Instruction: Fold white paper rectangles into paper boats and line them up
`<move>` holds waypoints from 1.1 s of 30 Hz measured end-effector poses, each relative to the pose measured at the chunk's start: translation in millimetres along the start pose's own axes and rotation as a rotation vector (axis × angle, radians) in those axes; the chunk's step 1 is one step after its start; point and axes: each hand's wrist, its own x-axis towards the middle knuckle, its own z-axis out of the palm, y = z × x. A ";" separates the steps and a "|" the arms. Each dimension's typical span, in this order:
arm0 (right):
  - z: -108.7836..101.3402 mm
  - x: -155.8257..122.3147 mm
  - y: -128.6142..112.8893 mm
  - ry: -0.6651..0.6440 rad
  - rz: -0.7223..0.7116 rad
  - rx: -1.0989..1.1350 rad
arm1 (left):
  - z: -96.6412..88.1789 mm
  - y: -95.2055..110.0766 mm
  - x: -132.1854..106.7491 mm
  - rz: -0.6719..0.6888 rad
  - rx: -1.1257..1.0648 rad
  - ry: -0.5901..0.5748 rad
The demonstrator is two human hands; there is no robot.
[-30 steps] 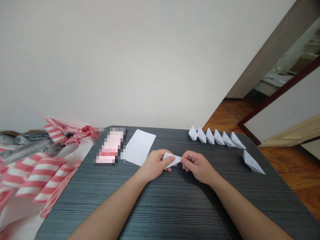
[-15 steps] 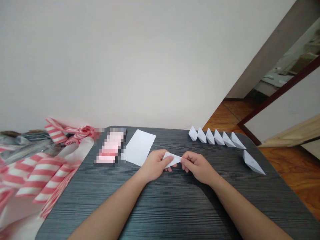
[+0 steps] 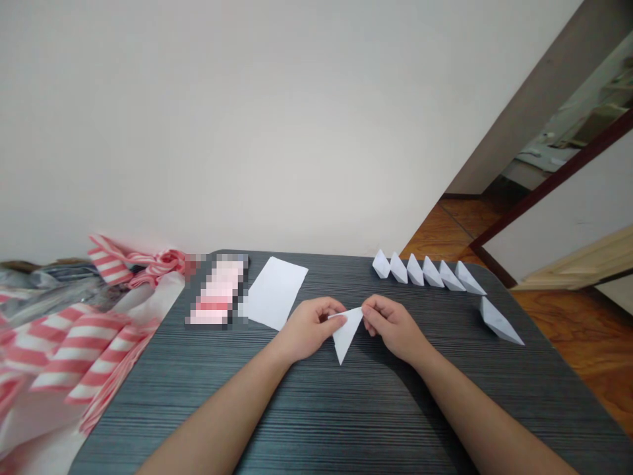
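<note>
Both my hands hold a small folded white paper piece (image 3: 345, 335) over the middle of the dark striped table (image 3: 316, 409). It hangs as a triangle with its tip pointing down toward me. My left hand (image 3: 309, 326) pinches its upper left corner, fingers closed. My right hand (image 3: 390, 323) pinches the upper right corner, fingers closed too. A flat white sheet (image 3: 275, 291) lies just beyond my left hand.
Several folded white paper boats (image 3: 425, 270) stand in a row at the table's far right, with one more (image 3: 498, 320) nearer the right edge. A blurred pink item (image 3: 217, 291) lies left of the sheet. Red-and-white striped cloth (image 3: 64, 343) is piled off the table's left side.
The folded paper, held flat and narrow between my hands before, now hangs open as a downward-pointing triangle. My hands have stayed in about the same place.
</note>
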 end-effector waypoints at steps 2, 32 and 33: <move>0.7 0.3 0.5 0.013 -0.010 0.013 | 0.6 1.3 -0.6 0.004 0.019 -0.011; 9.1 -2.5 -4.6 -0.197 0.025 0.185 | 2.4 13.8 -5.1 0.099 0.087 -0.090; 9.5 -2.5 -4.8 -0.193 0.019 0.181 | 3.1 13.9 -5.2 0.104 0.086 -0.083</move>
